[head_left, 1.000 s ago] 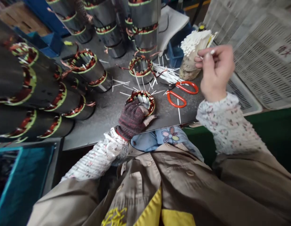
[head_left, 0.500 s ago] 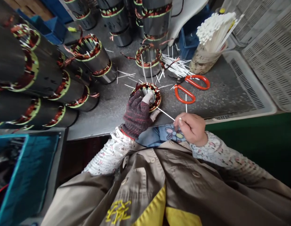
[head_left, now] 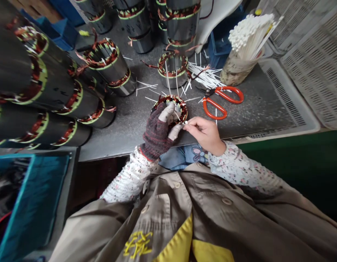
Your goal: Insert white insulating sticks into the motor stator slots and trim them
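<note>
My left hand (head_left: 158,131), in a dark knitted glove with pale-wrapped fingertips, grips the near rim of a motor stator (head_left: 181,105) wound with copper wire. Its thumb lies outside the ring, and a wrapped finger reaches over the opening. At the right side of that rim, my bare right hand (head_left: 206,134) pinches a white cable tie (head_left: 185,123) close to the left thumb. Two long white tie tails rise from the stator's far side. Orange-handled scissors (head_left: 221,100) lie to the right, touched by neither hand.
Another stator (head_left: 172,74) stands just behind, with cut white strips (head_left: 203,75) beside it. A pot of cable ties (head_left: 240,54) is at back right by a grey tray (head_left: 288,112). Stacked stators (head_left: 59,91) crowd the left. A teal bin (head_left: 45,196) sits at lower left.
My right hand has moved left and up to the stator's rim; the white tie stretched between them no longer shows at length. My left finger has lifted slightly within the ring.
</note>
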Motion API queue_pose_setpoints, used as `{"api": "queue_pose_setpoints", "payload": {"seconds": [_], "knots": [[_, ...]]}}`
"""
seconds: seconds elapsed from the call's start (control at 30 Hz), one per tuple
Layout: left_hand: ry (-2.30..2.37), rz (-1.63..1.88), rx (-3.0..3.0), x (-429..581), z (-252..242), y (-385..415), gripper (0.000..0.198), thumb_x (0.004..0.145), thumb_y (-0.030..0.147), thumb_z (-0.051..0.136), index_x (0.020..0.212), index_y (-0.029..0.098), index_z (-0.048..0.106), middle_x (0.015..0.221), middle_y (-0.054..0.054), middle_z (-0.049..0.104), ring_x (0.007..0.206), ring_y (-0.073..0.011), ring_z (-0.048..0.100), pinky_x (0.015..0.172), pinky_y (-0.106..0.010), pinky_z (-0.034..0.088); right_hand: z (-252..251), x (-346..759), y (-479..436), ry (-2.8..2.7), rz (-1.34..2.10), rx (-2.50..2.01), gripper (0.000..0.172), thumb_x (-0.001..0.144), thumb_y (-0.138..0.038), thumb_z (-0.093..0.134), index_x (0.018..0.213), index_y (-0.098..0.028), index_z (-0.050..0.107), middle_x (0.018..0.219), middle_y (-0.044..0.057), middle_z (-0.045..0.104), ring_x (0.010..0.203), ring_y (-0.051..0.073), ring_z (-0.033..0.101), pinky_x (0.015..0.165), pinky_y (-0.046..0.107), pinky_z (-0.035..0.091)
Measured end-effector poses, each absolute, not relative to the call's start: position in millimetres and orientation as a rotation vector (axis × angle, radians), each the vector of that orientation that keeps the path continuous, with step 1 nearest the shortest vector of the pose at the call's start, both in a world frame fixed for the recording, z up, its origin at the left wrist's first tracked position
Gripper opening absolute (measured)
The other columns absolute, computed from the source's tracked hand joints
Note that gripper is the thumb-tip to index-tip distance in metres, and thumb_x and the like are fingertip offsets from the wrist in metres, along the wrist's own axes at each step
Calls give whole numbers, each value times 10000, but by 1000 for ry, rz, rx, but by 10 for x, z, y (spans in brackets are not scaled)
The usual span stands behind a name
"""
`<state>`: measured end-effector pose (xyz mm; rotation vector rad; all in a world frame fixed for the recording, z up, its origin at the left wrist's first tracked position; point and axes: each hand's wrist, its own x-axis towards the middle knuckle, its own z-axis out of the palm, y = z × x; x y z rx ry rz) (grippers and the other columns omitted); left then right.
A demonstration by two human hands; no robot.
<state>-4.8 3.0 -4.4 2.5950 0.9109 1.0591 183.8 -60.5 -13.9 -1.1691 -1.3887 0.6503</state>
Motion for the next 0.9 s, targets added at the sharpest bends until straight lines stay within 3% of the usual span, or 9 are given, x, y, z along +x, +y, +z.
{"api": "queue_pose_setpoints", "payload": {"seconds": [0.07, 0.17, 0.27, 0.4, 0.53, 0.73, 0.9], "knots": [[915, 1062, 2443, -42, -49, 20, 489, 1096, 376, 470, 1557, 226, 405, 1455, -160, 640, 1242, -222, 709, 1061, -438, 612, -142, 1823, -554, -1341, 716, -1171, 322, 956, -445, 663, 755, -195, 678, 682, 6, 708, 588, 127, 608, 580, 263, 487], [828, 1079, 2429, -16, -4, 42, 237, 1085, 354, 523, 1248, 242, 654, 1186, -80, 782, 1095, -190, 763, 1029, -430, 625, -62, 1862, -568, -1410, 718, -1172, 331, 1005, -445, 601, 818, -190, 699, 723, 11, 710, 576, 114, 591, 572, 257, 473], [780, 1097, 2488, 10, 76, 70, 196, 1073, 350, 544, 1050, 250, 711, 1045, -46, 816, 1063, -192, 772, 1038, -469, 621, 35, 1912, -621, -1544, 631, -1145, 325, 1036, -391, 538, 814, -196, 672, 769, 25, 694, 659, 132, 622, 629, 271, 488], [795, 1076, 2497, 24, 126, 75, 215, 1082, 358, 531, 1037, 258, 716, 1067, -43, 819, 1059, -191, 777, 1126, -511, 575, 22, 1913, -578, -1597, 494, -1182, 282, 1013, -313, 545, 763, -205, 618, 721, 14, 647, 673, 143, 601, 652, 284, 460], [703, 1130, 2518, 11, 104, 93, 157, 1062, 321, 580, 1072, 242, 717, 1065, -52, 813, 1038, -199, 775, 1044, -495, 613, -88, 1904, -463, -1590, 463, -1244, 247, 934, -260, 578, 694, -203, 568, 659, -7, 605, 608, 127, 540, 609, 286, 393], [797, 998, 2558, 1, 96, 114, 218, 1076, 355, 528, 1072, 277, 732, 1049, -31, 813, 1065, -185, 767, 1078, -485, 601, 8, 1946, -553, -1550, 620, -1136, 294, 987, -333, 575, 725, -201, 592, 699, 0, 609, 646, 126, 555, 629, 277, 431], [683, 1158, 2558, 15, 73, 120, 159, 1062, 299, 581, 1080, 254, 733, 1033, -31, 814, 1018, -186, 777, 1089, -483, 593, -55, 1920, -484, -1599, 538, -1223, 255, 924, -250, 610, 678, -198, 563, 652, -14, 572, 595, 119, 492, 599, 285, 365]]}}
